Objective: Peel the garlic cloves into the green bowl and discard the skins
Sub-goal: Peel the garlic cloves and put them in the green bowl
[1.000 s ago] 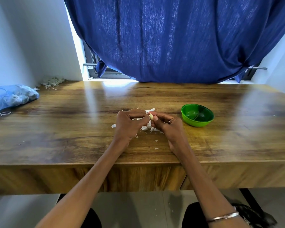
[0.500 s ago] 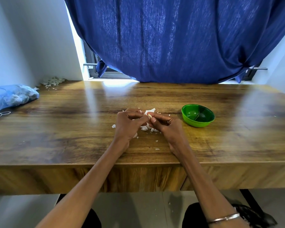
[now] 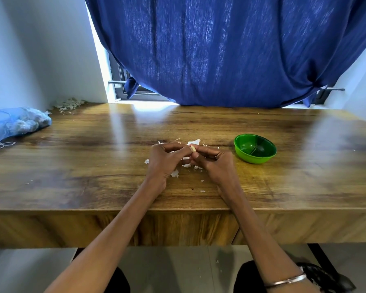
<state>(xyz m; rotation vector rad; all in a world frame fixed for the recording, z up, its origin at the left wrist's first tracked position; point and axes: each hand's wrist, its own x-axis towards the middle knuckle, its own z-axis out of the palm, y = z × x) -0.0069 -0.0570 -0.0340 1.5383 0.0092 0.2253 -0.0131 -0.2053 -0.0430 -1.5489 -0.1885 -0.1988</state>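
The left hand [image 3: 165,160] and the right hand [image 3: 216,163] meet fingertip to fingertip above the wooden bench [image 3: 93,166], both with fingers curled, pinching one small pale garlic clove [image 3: 192,148] between them. The clove shows only as a cream sliver between the left thumb and the right fingers; how much skin it bears cannot be told. Under and just beyond the two hands lie white papery garlic skins [image 3: 174,173], scattered on the bench, with a few flecks nearer the person. To the right of the right hand, near but apart from it, stands the round green plastic bowl [image 3: 255,151], upright. The right wrist carries a thin silver metal bangle [image 3: 285,280]. Well off to the left of the left hand sits a pale blue mesh bag [image 3: 15,123]. Beyond everything hangs a dark blue curtain [image 3: 220,49].
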